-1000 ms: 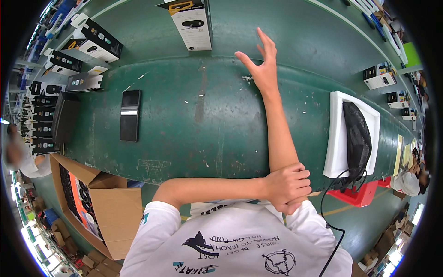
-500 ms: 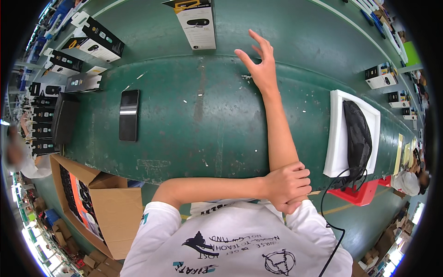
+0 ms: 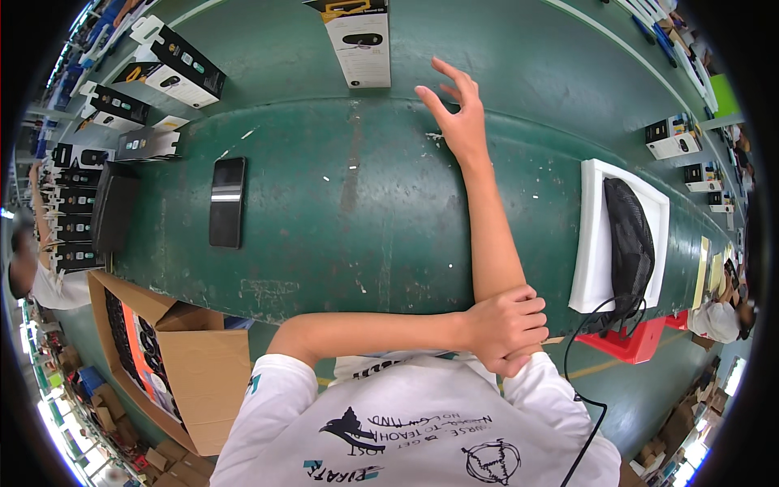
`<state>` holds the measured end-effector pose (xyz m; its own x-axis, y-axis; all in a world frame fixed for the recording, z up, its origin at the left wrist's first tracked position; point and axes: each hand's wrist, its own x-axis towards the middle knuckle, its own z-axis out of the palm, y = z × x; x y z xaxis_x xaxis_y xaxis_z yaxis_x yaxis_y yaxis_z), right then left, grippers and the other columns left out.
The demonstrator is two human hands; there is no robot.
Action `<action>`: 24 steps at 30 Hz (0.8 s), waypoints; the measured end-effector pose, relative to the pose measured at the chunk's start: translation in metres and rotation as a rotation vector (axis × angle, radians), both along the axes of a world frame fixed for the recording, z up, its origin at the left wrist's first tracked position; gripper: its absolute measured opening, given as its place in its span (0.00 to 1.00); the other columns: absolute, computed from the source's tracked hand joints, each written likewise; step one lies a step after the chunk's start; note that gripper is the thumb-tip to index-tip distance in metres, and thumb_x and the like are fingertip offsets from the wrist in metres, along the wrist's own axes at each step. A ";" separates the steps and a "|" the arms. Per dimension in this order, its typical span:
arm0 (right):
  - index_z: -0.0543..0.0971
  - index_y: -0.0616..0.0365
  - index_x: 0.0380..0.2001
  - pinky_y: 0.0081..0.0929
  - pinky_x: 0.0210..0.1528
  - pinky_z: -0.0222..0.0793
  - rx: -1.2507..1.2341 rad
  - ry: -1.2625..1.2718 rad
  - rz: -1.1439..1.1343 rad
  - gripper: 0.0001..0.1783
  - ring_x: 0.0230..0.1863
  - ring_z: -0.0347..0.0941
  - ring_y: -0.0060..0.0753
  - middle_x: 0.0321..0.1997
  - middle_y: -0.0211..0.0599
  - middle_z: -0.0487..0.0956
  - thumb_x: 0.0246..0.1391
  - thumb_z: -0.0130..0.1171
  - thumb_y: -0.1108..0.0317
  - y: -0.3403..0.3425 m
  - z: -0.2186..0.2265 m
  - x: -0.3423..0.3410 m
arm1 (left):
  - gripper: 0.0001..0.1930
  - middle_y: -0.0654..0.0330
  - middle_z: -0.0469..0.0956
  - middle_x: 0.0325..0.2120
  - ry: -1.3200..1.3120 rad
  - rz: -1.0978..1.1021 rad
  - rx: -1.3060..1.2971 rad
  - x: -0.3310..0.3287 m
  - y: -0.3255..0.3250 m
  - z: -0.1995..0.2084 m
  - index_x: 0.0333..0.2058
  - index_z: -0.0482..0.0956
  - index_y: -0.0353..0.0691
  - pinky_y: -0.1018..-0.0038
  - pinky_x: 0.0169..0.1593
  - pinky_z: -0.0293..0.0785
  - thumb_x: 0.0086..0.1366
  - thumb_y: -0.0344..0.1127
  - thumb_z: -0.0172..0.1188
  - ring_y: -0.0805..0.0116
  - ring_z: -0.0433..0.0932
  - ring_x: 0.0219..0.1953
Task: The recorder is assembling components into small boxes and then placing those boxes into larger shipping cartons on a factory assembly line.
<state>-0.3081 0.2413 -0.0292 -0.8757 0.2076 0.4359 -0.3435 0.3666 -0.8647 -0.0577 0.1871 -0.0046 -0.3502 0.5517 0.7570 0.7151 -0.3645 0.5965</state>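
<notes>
My right hand (image 3: 464,122) empty, fingers loosely parted, near box (image 3: 363,53); left hand (image 3: 505,329) clasps right forearm (image 3: 492,235). Box upright, long axis vertical, white face toward me.

White, black and yellow carton (image 3: 363,63); green table (image 3: 406,243); black phone (image 3: 228,215)

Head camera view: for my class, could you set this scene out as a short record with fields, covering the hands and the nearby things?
Left hand: closed around the bare right forearm
Right hand: open, empty
Nearest right hand: upright white-and-black cardboard box, not touched
On the left: black rectangular phone on worn green tabletop
On the right: black mesh bundle in white rectangular tray
</notes>
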 end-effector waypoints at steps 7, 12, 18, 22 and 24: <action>0.83 0.52 0.64 0.39 0.68 0.75 -0.012 -0.017 0.004 0.30 0.68 0.72 0.40 0.64 0.36 0.82 0.61 0.76 0.56 -0.001 0.001 -0.001 | 0.17 0.54 0.67 0.26 -0.010 -0.011 -0.014 0.000 0.000 -0.003 0.27 0.74 0.37 0.56 0.44 0.72 0.46 0.47 0.57 0.52 0.69 0.32; 0.84 0.52 0.63 0.38 0.66 0.76 -0.011 0.002 0.002 0.29 0.67 0.73 0.40 0.63 0.35 0.83 0.61 0.76 0.56 0.000 -0.001 -0.002 | 0.15 0.57 0.67 0.24 -0.004 -0.026 -0.030 -0.002 -0.001 -0.002 0.26 0.73 0.40 0.58 0.45 0.71 0.47 0.46 0.60 0.54 0.69 0.32; 0.84 0.52 0.62 0.38 0.66 0.77 -0.025 0.004 0.000 0.28 0.66 0.73 0.39 0.63 0.35 0.83 0.62 0.76 0.57 -0.001 -0.002 -0.004 | 0.16 0.56 0.68 0.25 0.010 -0.027 -0.055 -0.004 -0.002 -0.002 0.26 0.74 0.39 0.57 0.46 0.71 0.48 0.47 0.59 0.53 0.69 0.33; 0.84 0.52 0.62 0.38 0.66 0.77 0.003 -0.014 0.000 0.27 0.66 0.73 0.39 0.63 0.35 0.83 0.62 0.76 0.57 0.001 -0.002 -0.001 | 0.16 0.56 0.68 0.25 0.004 -0.010 -0.014 0.000 0.000 -0.002 0.26 0.74 0.39 0.57 0.46 0.71 0.48 0.47 0.59 0.53 0.69 0.33; 0.84 0.52 0.62 0.38 0.66 0.77 -0.038 0.008 0.001 0.27 0.66 0.73 0.39 0.62 0.35 0.84 0.62 0.76 0.58 0.000 -0.002 -0.004 | 0.17 0.54 0.67 0.26 -0.005 -0.035 -0.054 -0.001 0.000 -0.004 0.27 0.73 0.37 0.54 0.45 0.72 0.49 0.47 0.56 0.52 0.68 0.32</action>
